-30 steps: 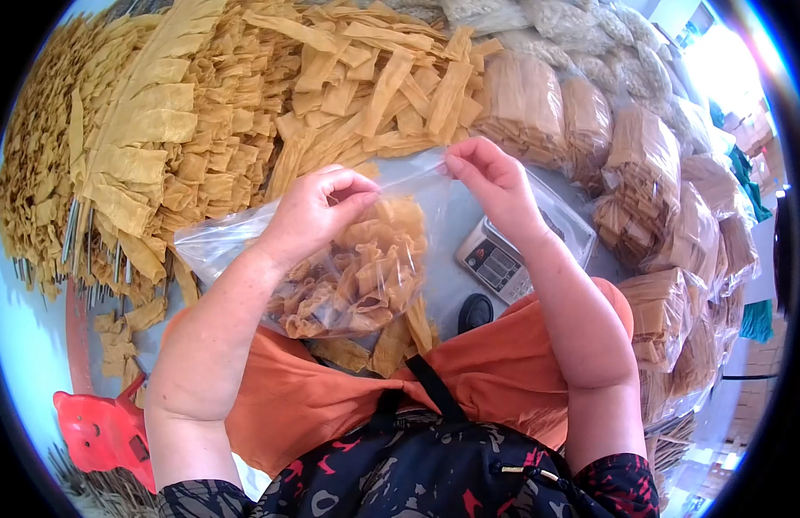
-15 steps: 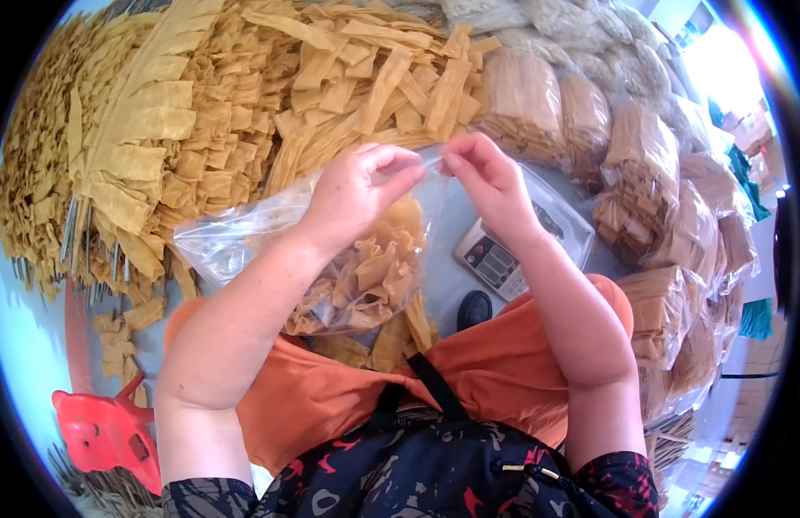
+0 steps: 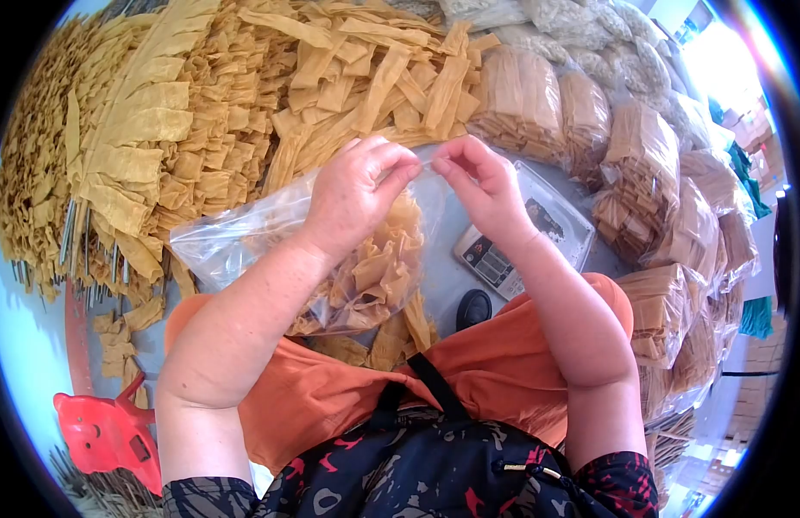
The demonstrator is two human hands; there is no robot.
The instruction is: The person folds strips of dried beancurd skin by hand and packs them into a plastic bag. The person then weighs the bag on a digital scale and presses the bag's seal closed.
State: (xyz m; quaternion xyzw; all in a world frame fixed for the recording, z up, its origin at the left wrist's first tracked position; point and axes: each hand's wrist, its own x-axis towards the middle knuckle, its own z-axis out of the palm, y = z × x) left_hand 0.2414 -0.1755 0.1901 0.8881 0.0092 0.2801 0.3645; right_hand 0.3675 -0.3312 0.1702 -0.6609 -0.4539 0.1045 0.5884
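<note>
A clear plastic bag (image 3: 236, 242) holding crumpled yellow-tan sheets (image 3: 374, 272) lies in front of me, its top edge up at my fingers. My left hand (image 3: 357, 186) pinches that edge between thumb and fingers. Close beside it on the right, my right hand (image 3: 486, 186) pinches the same edge near the bag's corner. The fingertips of both hands are a small gap apart. My left forearm hides part of the bag.
A scale (image 3: 495, 263) stands right of the bag, near a black shoe (image 3: 474, 309). Loose yellow sheets (image 3: 383, 78) are heaped beyond. Filled bags (image 3: 637, 164) line the right side. A red plastic stool (image 3: 107, 432) is at lower left.
My left hand has moved right and slightly up along the bag's edge, close to my right hand. My right hand has shifted slightly left.
</note>
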